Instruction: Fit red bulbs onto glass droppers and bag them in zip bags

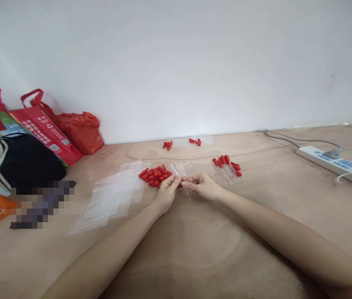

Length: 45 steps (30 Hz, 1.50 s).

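Alignment matters: your left hand (167,193) and right hand (203,186) pinch a small part too hidden to identify; work gently, clear of red bulbs (154,176) beside your left.

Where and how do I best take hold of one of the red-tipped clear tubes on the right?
Probably by the red tip of an outermost red-tipped tube, pinched from the right and slightly above. The tip is thicker than the slim clear stem, and the tubes lie flat with neighbours crowding the left.
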Tool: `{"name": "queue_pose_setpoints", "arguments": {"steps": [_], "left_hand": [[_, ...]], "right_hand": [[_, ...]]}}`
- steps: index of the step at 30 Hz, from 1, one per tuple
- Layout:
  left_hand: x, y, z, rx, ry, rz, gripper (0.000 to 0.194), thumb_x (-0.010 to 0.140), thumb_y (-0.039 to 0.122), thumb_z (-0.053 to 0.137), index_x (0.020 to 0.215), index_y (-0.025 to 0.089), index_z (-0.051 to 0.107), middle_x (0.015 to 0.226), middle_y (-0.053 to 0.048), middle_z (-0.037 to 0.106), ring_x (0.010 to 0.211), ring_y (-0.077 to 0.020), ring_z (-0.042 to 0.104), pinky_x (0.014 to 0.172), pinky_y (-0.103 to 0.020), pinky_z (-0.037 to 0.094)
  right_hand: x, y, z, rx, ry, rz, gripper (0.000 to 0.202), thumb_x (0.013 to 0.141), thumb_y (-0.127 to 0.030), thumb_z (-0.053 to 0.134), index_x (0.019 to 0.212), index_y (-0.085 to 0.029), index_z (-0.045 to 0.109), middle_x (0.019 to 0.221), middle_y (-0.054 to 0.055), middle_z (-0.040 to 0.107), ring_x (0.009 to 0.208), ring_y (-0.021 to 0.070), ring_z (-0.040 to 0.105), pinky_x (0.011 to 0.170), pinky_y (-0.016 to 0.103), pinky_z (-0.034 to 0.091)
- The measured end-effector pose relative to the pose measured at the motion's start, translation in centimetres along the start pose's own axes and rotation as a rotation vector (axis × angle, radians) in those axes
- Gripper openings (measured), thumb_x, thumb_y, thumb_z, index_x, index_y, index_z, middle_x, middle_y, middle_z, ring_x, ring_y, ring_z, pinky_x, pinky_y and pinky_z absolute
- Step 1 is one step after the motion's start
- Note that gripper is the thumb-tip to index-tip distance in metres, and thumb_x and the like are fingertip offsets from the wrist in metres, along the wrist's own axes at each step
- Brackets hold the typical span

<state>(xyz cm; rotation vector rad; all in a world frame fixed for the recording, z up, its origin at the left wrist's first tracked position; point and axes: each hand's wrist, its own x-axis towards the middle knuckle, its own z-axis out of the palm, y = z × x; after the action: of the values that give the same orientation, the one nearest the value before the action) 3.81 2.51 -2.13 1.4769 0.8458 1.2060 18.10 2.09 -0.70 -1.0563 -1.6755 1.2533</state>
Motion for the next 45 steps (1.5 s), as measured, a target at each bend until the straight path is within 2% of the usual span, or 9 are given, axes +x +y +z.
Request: {"name": "queue_pose_setpoints", "arguments": {"steps": [5, 9, 12, 15, 23, 30, 34, 39, 45], "left_hand": [[-0.1, -0.1, -0.7, 0.182, 0.108, 0.111, 0.033, 0.084, 0.046, 0.04, 0.078, 0.016, 0.05, 0.06, 0.003, 0.049, 0.052, -0.0087, 0.049, 0.052, -0.022, 0.042], [-0.3, 0.2, -0.9, 0.558, 0.075, 0.21, 0.028, 0.087, 0.034, 0.037, 0.089, 0.015, 0.057, 0.065, 0.001, 0.049, 0.062, -0.0111, 0.049, 0.061, -0.024, 0.041], [-0.3, 0.2, -0.8, 0.68, 0.036, 0.238, 0.026, 0.087, 0.023, 0.035, 0.098, 0.014, 0.057, 0.073, -0.002, 0.053, 0.07, -0.0126, 0.051, 0.067, -0.025, 0.042], [-0.3, 0.1, -0.8, 0.734, 0.043, 0.262, 0.026, 0.085, 0.018, 0.036, 0.1, 0.013, 0.057, 0.08, -0.004, 0.054, 0.075, -0.0134, 0.052, 0.071, -0.026, 0.042], [-0.4, 0.3, -0.9, 0.781, 0.077, 0.257, 0.023, 0.085, 0.018, 0.04, 0.095, 0.015, 0.06, 0.082, -0.004, 0.055, 0.077, -0.0134, 0.053, 0.072, -0.026, 0.043], [-0.4, 0.2, -0.6, 0.804, 0.043, 0.318, 0.021, 0.085, 0.019, 0.042, 0.094, 0.014, 0.061, 0.076, -0.003, 0.056, 0.067, -0.0119, 0.053, 0.061, -0.023, 0.043], [-0.6, 0.5, -0.3, 0.819, 0.0, 0.338, 0.022, 0.085, 0.022, 0.042, 0.089, 0.013, 0.062, 0.073, -0.003, 0.056, 0.065, -0.012, 0.052, 0.06, -0.023, 0.043], [-1.0, 0.8, -0.1, 0.858, -0.07, 0.39, 0.02, 0.085, 0.021, 0.044, 0.088, 0.016, 0.062, 0.075, -0.003, 0.057, 0.068, -0.013, 0.053, 0.064, -0.025, 0.043], [-1.1, 0.6, -0.2, 0.883, -0.071, 0.41, 0.019, 0.085, 0.02, 0.044, 0.09, 0.016, 0.062, 0.077, -0.003, 0.059, 0.072, -0.0137, 0.055, 0.069, -0.027, 0.043]], "right_hand": [[-1.1, 1.3, -5.3, -0.426, 0.469, -0.144, 0.031, 0.072, -0.046, 0.05, 0.071, -0.016, 0.055, 0.058, 0.0, 0.052, 0.053, 0.0104, 0.045, 0.051, 0.022, 0.034], [-3.4, 2.9, -10.9, -0.694, 0.722, -0.006, 0.026, 0.073, -0.041, 0.048, 0.073, -0.017, 0.056, 0.067, 0.003, 0.058, 0.06, 0.0134, 0.05, 0.054, 0.023, 0.035], [-5.0, 3.7, -13.5, -0.813, 0.718, 0.184, 0.026, 0.073, -0.041, 0.048, 0.071, -0.017, 0.059, 0.064, 0.004, 0.06, 0.06, 0.0155, 0.052, 0.053, 0.024, 0.035], [-5.5, 4.0, -14.4, -0.874, 0.629, 0.281, 0.025, 0.072, -0.039, 0.049, 0.073, -0.017, 0.061, 0.066, 0.006, 0.063, 0.063, 0.0169, 0.056, 0.055, 0.025, 0.036], [-4.0, 3.6, -12.7, -0.943, 0.542, 0.381, 0.025, 0.071, -0.041, 0.049, 0.068, -0.02, 0.062, 0.068, 0.004, 0.065, 0.065, 0.018, 0.058, 0.054, 0.025, 0.035], [-4.8, 2.3, -12.5, -1.002, 0.65, 0.429, 0.027, 0.072, -0.041, 0.047, 0.074, -0.02, 0.063, 0.069, 0.007, 0.064, 0.068, 0.0216, 0.057, 0.055, 0.028, 0.035], [-5.1, 2.0, -11.9, -0.84, 0.678, 0.117, 0.026, 0.074, -0.037, 0.048, 0.085, -0.016, 0.059, 0.075, 0.007, 0.062, 0.067, 0.0176, 0.055, 0.06, 0.027, 0.04], [-3.8, 1.3, -8.1, -0.692, 0.338, -0.406, 0.028, 0.08, -0.023, 0.043, 0.104, -0.018, 0.056, 0.09, 0.009, 0.057, 0.081, 0.0176, 0.054, 0.071, 0.032, 0.044], [-2.4, 1.7, -4.6, -0.568, 0.164, -0.465, 0.024, 0.077, -0.013, 0.045, 0.094, -0.02, 0.06, 0.087, 0.006, 0.056, 0.078, 0.0155, 0.054, 0.07, 0.032, 0.045]]}}
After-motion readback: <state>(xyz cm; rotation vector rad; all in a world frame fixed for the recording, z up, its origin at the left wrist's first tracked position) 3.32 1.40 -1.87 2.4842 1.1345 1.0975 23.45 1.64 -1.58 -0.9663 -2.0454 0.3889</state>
